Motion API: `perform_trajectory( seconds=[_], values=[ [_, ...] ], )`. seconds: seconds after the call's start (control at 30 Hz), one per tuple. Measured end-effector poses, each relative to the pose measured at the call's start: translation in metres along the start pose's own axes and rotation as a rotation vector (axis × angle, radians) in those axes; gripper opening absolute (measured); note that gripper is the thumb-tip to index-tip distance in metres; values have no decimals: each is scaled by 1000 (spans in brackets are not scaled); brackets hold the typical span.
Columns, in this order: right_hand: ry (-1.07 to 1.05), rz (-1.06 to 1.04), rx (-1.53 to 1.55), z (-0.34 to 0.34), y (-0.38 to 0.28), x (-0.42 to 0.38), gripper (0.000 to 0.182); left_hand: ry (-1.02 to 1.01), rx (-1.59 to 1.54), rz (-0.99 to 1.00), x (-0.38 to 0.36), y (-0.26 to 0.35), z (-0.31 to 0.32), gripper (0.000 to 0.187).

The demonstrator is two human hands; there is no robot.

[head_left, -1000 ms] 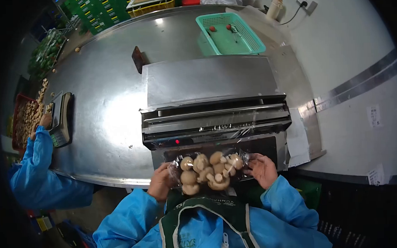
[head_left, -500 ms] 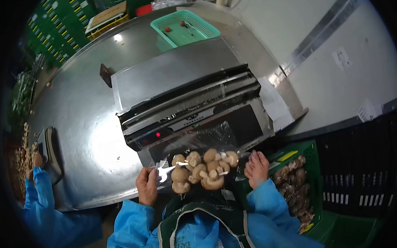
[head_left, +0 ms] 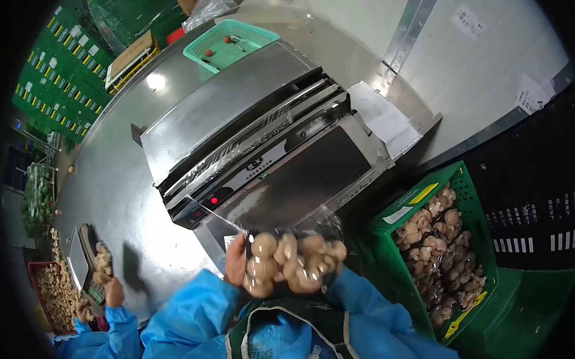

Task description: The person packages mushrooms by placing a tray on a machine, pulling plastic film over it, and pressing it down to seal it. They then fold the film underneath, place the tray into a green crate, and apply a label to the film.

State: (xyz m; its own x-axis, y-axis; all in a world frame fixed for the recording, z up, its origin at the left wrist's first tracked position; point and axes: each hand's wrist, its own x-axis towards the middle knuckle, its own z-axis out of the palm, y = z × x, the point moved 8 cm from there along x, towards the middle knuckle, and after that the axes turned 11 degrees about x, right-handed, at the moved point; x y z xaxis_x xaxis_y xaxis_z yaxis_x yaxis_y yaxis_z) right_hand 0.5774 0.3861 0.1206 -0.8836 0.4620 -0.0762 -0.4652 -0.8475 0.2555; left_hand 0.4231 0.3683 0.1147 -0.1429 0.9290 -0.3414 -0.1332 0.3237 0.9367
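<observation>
Close to my chest is a film-wrapped pack of mushrooms (head_left: 295, 261), brown and round, with clear plastic shining over them. My left hand (head_left: 235, 260) is closed on the pack's left edge. My right sleeve (head_left: 361, 297) reaches to the pack's right end, but the right hand's fingers are hidden behind it. Just beyond the pack stands a film-wrapping machine (head_left: 300, 173) with a dark flat plate, a film roll along its back and a lit red light.
To my right, a green crate (head_left: 381, 224) holds several wrapped mushroom packs (head_left: 439, 250). A turquoise basket (head_left: 260, 36) stands at the table's back. On the left, a co-worker's hand (head_left: 114, 293) holds mushrooms beside a scale (head_left: 81, 256) and a red crate (head_left: 37, 277).
The film around the mushrooms has been drawn in, and the pack is tilted up nearer my body. My right hand has moved behind it. The view has turned; the co-worker's hand now has mushrooms.
</observation>
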Motion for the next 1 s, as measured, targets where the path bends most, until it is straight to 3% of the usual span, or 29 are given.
perform_trajectory(
  seconds=[0.07, 0.13, 0.17, 0.2, 0.23, 0.27, 0.33, 0.37, 0.4, 0.43, 0.47, 0.5, 0.53, 0.57, 0.6, 0.67, 0.77, 0.8, 0.83, 0.87, 0.9, 0.93, 0.97, 1.0],
  values=[
    [150, 63, -264, 29, 30, -12, 33, -3, -631, -352, -45, -38, 6, 13],
    [285, 198, -567, 52, 62, -29, 39, -276, -854, -139, -65, -23, 22, 14],
    [351, 279, -704, 58, 73, -38, 42, -285, -324, 71, -67, -23, 32, 23],
    [414, 347, -822, 63, 80, -45, 46, -315, -546, 78, -69, 35, 56, 32],
    [417, 366, -815, 59, 84, -49, 46, -345, -561, 18, -84, 61, 68, 40],
    [444, 326, -884, 53, 72, -52, 40, -299, -959, -15, -94, 91, 91, 50],
    [491, 230, -1033, 47, 36, -55, 28, -623, -1644, -550, -138, -112, 72, 58],
    [152, 236, -1633, 75, 17, -34, 28, -647, -933, -334, -124, -15, 65, 58],
    [404, 174, -1698, 93, -9, -33, 28, -682, -800, -345, -125, 0, 63, 57],
    [360, -101, -1375, 123, -29, -27, 35, -719, -742, -369, -129, 1, 61, 57],
    [173, -317, -1308, 176, -16, -10, 48, -755, -697, -389, -133, 1, 60, 56],
    [-8, -130, -1399, 216, 20, 17, 61, -776, -666, -405, -137, 4, 60, 56],
    [-365, 129, -1674, 214, 56, 29, 70, -791, -649, -418, -142, 6, 62, 56],
    [-381, 543, -1571, 195, 96, 30, 78, -797, -638, -427, -146, 6, 62, 56],
    [-439, 729, -1580, 173, 127, 21, 79, -794, -638, -438, -150, 4, 62, 55],
    [-234, 774, -1529, 180, 108, 3, 76, -761, -685, -420, -151, 8, 59, 55],
    [2, 640, -1491, 140, 63, -60, 76, -754, -865, -360, -147, 8, 49, 58],
    [136, 587, -1401, 116, 51, -85, 73, -488, -865, -448, -137, 57, 60, 61],
    [250, 461, -1177, 103, 48, -103, 67, -366, -715, -331, -126, 46, 49, 58],
    [308, 194, -1224, 88, 37, -118, 59, -87, -600, -262, -116, 41, 37, 64],
    [436, 39, -1260, 78, 29, -130, 57, -297, -841, -297, -115, 27, 39, 78],
    [449, -80, -1267, 61, 21, -141, 53, -458, -624, -227, -118, 19, 29, 83],
    [486, -126, -1059, 34, 23, -152, 55, -517, -606, -254, -113, 13, 39, 83],
    [501, -171, -855, 22, 24, -163, 58, -472, -401, -195, -106, 3, 38, 79]
  ],
)
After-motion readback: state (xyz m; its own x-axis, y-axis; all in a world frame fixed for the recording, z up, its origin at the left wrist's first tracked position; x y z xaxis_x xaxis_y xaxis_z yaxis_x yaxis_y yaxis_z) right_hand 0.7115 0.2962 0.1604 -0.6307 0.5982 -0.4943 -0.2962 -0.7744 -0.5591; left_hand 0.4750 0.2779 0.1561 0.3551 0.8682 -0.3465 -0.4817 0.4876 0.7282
